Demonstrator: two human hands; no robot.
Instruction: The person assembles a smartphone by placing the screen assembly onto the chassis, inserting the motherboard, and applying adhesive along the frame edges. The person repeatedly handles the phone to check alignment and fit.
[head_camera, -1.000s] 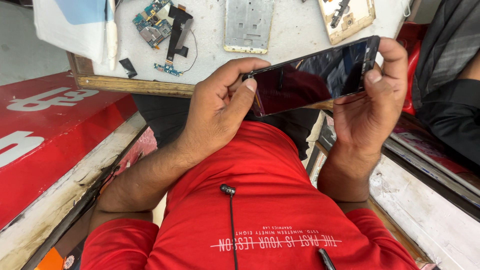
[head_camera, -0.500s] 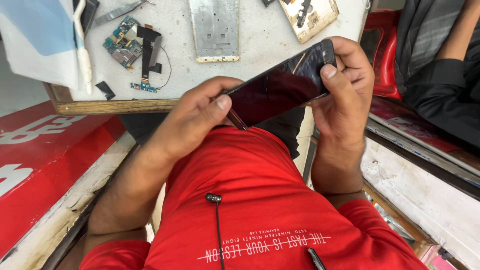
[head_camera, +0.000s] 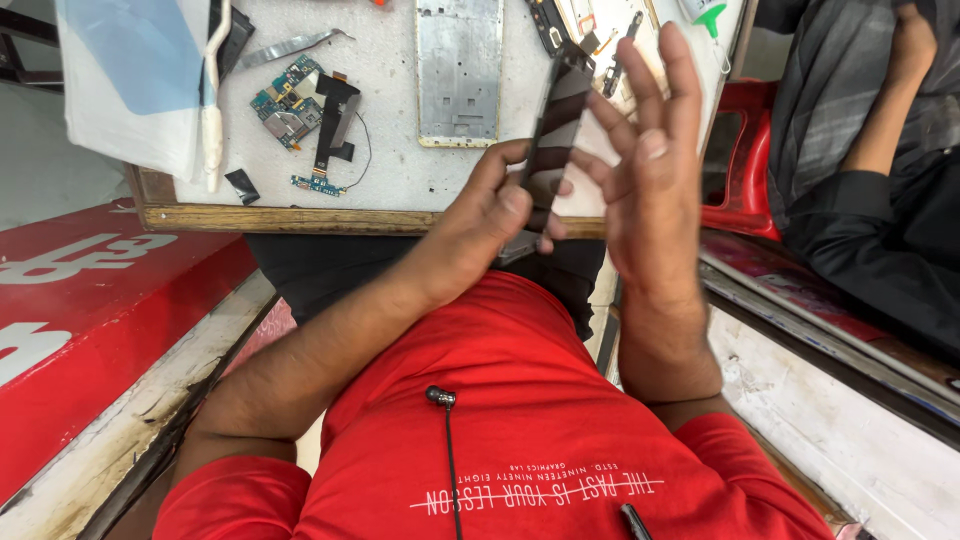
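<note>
My left hand (head_camera: 495, 215) grips the lower end of a dark phone screen panel (head_camera: 556, 120), which stands nearly on edge over the front of the work table. Thumb and fingers pinch it near its bottom. My right hand (head_camera: 650, 170) is beside the panel on the right, palm turned toward it, fingers spread and raised, with the fingertips close to or brushing its upper edge. A silver metal phone frame (head_camera: 459, 70) lies flat on the white table top just behind the panel.
A green circuit board with black flex cables (head_camera: 305, 105) lies at left on the table (head_camera: 390, 190). A white cloth with a blue patch (head_camera: 135, 80) hangs over the left corner. More phone parts (head_camera: 590, 30) lie at the back. Another person's dark sleeve (head_camera: 880, 220) is at right, beside a red stool (head_camera: 740, 170).
The panel has turned from lying across both hands to standing nearly on edge. My right hand has let go of it and opened; my left hand still holds it.
</note>
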